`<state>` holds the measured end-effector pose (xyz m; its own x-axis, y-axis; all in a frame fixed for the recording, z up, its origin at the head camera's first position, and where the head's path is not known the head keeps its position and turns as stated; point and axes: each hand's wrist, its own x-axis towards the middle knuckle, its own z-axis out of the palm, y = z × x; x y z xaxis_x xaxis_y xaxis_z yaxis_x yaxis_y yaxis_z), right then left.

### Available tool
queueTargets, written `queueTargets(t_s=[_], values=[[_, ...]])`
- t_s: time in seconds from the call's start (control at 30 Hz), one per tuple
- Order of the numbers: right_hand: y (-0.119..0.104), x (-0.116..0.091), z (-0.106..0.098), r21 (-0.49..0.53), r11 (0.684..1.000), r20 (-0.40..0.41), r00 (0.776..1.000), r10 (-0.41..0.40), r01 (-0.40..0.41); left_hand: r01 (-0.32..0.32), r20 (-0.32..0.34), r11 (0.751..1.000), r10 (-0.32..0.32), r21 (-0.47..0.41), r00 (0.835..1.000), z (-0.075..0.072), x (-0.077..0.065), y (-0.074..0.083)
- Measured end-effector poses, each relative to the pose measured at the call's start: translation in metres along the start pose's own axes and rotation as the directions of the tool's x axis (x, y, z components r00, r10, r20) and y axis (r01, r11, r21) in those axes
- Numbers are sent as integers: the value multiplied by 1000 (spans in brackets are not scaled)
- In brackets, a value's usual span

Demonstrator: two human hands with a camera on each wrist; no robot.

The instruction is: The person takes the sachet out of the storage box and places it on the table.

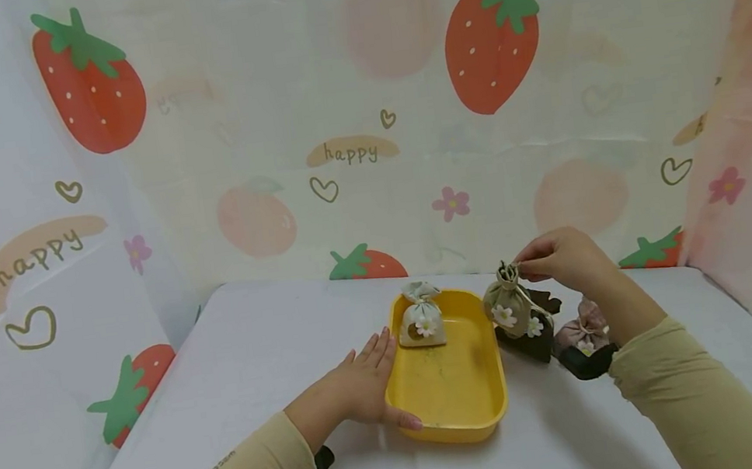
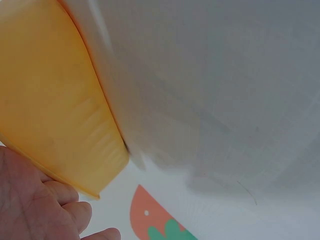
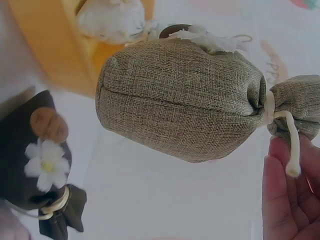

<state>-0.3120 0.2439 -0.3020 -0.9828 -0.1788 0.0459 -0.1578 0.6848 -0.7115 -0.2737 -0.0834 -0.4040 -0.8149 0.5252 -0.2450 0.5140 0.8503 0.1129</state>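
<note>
My right hand pinches the gathered neck of an olive-green drawstring pouch, which hangs beside the right rim of a yellow plastic tray. A cream cord ties the pouch, and a white flower decorates its front. Along the tray's left rim rests my left hand, fingers extended and thumb near the front corner. In the left wrist view its fingers touch the tray's edge. Inside the tray, toward the back left, stands a pale whitish pouch with a flower.
Right of the tray, a dark pouch with a white flower lies on the white table. Farther right is a pink pouch, partly hidden by the right wrist's black camera mount. A strawberry-print cloth hangs behind.
</note>
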Motion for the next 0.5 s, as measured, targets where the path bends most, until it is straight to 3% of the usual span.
queueTargets(t_s=[0.5], values=[[23,-23,8,25,998,19,998,58,-58,-3,-3,1000,3,14,1000,1,1,0]])
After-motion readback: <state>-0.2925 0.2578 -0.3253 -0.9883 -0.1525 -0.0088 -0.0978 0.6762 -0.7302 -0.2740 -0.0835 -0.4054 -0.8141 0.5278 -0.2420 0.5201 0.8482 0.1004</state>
